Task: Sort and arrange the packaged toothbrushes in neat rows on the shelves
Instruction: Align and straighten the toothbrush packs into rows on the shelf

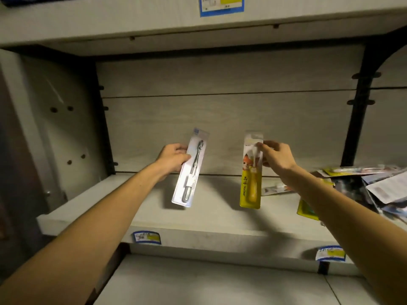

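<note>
At centre frame, the left hand (174, 158) grips a white toothbrush pack (189, 170) by its edge, while the right hand (276, 156) pinches a yellow children's toothbrush pack (251, 172) near its top. Both hang above the shelf (154, 214). The thin pinch may slip, dropping the pack crooked or into the unsorted pile (372, 190) at right.

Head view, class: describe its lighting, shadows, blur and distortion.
Head view: dim, warm light; both packs cast shadows on the shelf; the right hand and the pile are slightly blurred; wide-angle lens bows the shelf edges.
</note>
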